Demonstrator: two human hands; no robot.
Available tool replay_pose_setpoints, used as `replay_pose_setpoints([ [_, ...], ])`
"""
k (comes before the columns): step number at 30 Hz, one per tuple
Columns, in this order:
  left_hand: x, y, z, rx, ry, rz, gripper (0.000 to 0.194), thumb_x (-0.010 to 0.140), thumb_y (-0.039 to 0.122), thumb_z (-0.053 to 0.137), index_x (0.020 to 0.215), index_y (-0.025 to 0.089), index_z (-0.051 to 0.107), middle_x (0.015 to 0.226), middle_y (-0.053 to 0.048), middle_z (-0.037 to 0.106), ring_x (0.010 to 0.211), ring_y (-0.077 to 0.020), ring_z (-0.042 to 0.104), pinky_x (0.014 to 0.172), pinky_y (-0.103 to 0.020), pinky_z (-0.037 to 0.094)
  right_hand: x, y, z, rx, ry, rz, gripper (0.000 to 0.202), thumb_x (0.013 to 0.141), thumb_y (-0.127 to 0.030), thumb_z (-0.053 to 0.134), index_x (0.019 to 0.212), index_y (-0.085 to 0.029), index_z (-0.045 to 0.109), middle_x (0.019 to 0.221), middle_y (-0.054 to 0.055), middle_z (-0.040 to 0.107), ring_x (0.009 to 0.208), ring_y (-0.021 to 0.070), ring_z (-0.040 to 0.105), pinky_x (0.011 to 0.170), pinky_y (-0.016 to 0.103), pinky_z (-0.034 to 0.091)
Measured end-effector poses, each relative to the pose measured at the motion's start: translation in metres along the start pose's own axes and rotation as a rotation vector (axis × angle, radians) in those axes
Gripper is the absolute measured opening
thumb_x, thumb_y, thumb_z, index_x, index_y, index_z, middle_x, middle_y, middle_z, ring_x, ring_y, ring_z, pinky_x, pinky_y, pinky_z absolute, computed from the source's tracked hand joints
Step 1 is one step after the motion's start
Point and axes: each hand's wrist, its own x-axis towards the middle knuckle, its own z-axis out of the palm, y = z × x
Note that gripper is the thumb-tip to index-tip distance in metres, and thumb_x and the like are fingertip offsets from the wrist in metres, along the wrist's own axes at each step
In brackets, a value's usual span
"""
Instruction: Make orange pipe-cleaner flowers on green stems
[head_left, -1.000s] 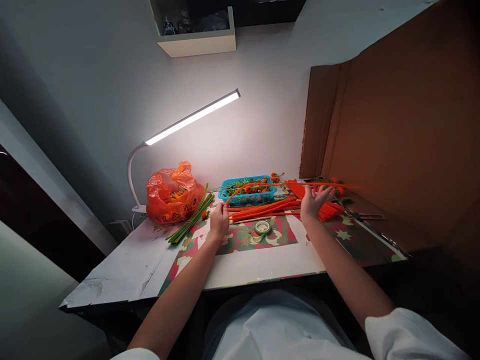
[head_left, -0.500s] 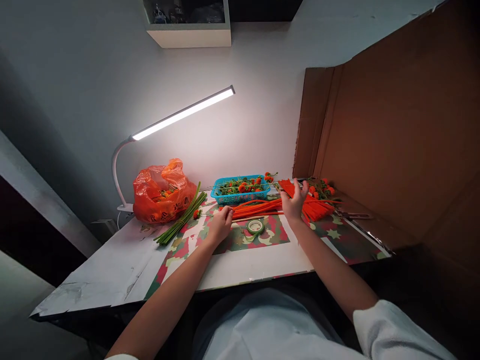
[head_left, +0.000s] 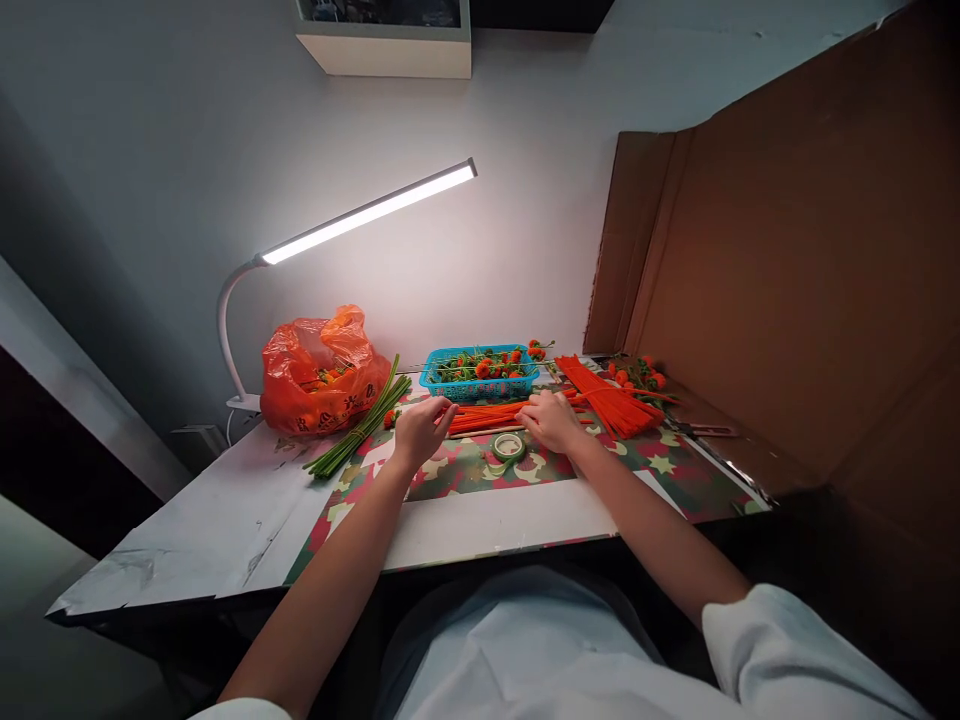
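Long orange strips (head_left: pixel 491 416) lie across the table in front of the blue basket (head_left: pixel 480 391). My left hand (head_left: pixel 421 430) is closed at their left end, its fingertips on the strips. My right hand (head_left: pixel 550 421) has its fingers curled over the right part of the same strips. A second orange bundle (head_left: pixel 611 400) lies slantwise to the right of my right hand. Between my hands and nearer to me sits a roll of green tape (head_left: pixel 508 447). Orange flowers with green stems fill the basket.
Green stems (head_left: pixel 360 430) and an orange plastic bag (head_left: pixel 319 385) are on the left, by a lit lamp (head_left: pixel 371 212). More orange flowers (head_left: pixel 637 375) and a tool (head_left: pixel 712 431) lie at the right, beside a tall cardboard wall (head_left: pixel 795 260).
My right hand has moved left and down from the slanted bundle, onto the long strips. My left hand has shifted slightly left. The view has tilted a little.
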Motion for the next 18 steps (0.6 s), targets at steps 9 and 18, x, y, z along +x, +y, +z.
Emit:
replay_pose_setpoints([
  [9, -0.005, 0.008, 0.015, -0.032, -0.056, 0.112, 0.017, 0.088, 0.028, 0.047, 0.085, 0.021, 0.063, 0.081, -0.006, 0.066, 0.078, -0.0193, 0.058, 0.069, -0.027, 0.040, -0.003, -0.024, 0.012, 0.049, 0.000, -0.081, 0.026, 0.093, -0.034, 0.047, 0.101, -0.022, 0.069, 0.098, 0.009, 0.063, 0.098, 0.0230, 0.049, 0.086, 0.037, 0.029],
  [18, 0.001, -0.014, 0.023, -0.043, -0.151, 0.074, 0.025, 0.088, 0.022, 0.041, 0.089, 0.019, 0.066, 0.087, -0.005, 0.065, 0.083, -0.0195, 0.059, 0.074, -0.031, 0.046, -0.001, -0.019, 0.020, 0.311, 0.075, -0.026, 0.023, 0.093, -0.028, 0.044, 0.105, -0.020, 0.063, 0.089, 0.005, 0.070, 0.076, 0.0165, 0.061, 0.061, 0.023, 0.036],
])
